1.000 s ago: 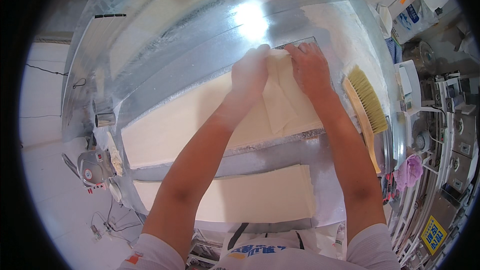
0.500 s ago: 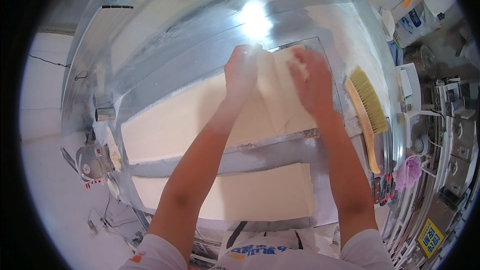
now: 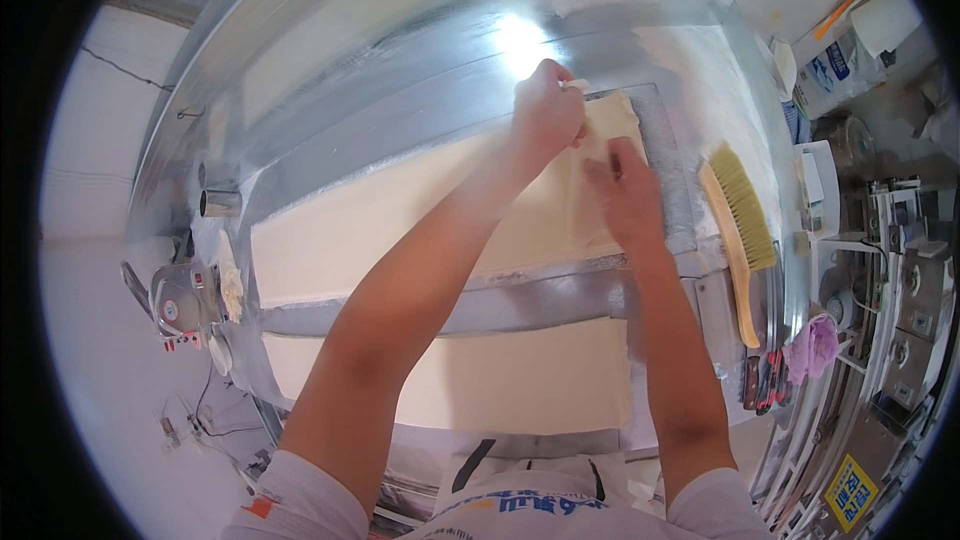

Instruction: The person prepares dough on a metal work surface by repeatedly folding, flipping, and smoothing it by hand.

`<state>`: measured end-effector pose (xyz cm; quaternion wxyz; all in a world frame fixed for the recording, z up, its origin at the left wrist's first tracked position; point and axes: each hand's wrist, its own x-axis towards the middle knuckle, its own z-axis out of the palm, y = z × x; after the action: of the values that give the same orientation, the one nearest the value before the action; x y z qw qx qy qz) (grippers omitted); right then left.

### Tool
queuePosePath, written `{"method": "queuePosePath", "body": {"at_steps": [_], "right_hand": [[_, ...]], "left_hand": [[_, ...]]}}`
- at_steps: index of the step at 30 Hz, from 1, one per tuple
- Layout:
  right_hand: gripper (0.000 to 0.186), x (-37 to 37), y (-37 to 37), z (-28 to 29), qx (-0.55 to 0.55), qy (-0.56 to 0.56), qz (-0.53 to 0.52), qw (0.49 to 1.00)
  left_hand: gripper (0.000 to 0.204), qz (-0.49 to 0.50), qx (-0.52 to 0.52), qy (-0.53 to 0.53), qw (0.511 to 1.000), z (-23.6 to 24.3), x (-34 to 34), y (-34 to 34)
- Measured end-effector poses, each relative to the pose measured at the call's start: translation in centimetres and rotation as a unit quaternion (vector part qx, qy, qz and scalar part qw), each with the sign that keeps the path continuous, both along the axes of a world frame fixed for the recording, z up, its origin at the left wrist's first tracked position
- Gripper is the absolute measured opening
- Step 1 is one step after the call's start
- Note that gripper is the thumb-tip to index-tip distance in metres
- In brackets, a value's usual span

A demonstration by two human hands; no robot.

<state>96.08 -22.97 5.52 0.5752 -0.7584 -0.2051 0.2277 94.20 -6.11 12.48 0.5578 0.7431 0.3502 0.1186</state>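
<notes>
A long, pale dough sheet (image 3: 420, 210) lies across the metal worktop, with flour along its edges. My left hand (image 3: 550, 112) is closed at its far edge, near the right end, and a bit of pale dough shows at the fingertips. Nearer to me, my right hand (image 3: 632, 195) bends its fingers in a pinch on the same sheet; what lies under the fingertips is partly hidden. Parallel to it and closer to my body lies a second dough strip (image 3: 520, 375), which neither hand touches. My left forearm crosses above both.
A wooden-handled brush (image 3: 740, 230) lies right of the dough. Several knives (image 3: 765, 385) and a pink cloth (image 3: 812, 345) are at the right edge. On the left stand a metal cup (image 3: 220, 203) and a scale-like device (image 3: 180, 300). Metal shelving stands at far right.
My left hand has moved right and a little farther away along the far edge. My right hand has come nearer to me, its fingers more bent. The lifted folds between the hands have flattened.
</notes>
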Motion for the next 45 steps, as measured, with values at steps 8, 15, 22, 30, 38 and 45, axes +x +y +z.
{"method": "queuePosePath", "body": {"at_steps": [8,15,22,30,38,45], "right_hand": [[0.033,3.6,-3.7,1.3,0.103,0.269,-0.035,0.957],[0.044,1.0,-2.1,1.6,0.08,0.167,0.038,0.982],[0.048,0.4,-1.2,0.8,0.134,0.244,0.007,0.96],[0.053,-15.7,10.7,14.3,-0.015,0.192,0.039,0.98],[0.042,-56.8,24.5,27.0,-0.039,-0.209,0.495,0.843],[0.027,-62.2,11.3,9.6,-0.067,0.5,0.187,0.843]], "left_hand": [[0.026,-0.071,-0.058,0.076,0.993,1.3,-3.8,0.8],[0.017,0.045,-0.085,0.089,0.991,-2.3,-25.1,-1.5],[0.015,0.131,-0.093,0.187,0.969,1.5,-39.2,-4.0],[0.024,0.202,-0.046,-0.103,0.973,-3.7,-45.4,7.7],[0.033,0.209,-0.282,-0.377,0.857,-5.8,-51.3,19.4],[0.035,0.279,-0.34,-0.359,0.823,-6.2,-67.7,22.9]]}}
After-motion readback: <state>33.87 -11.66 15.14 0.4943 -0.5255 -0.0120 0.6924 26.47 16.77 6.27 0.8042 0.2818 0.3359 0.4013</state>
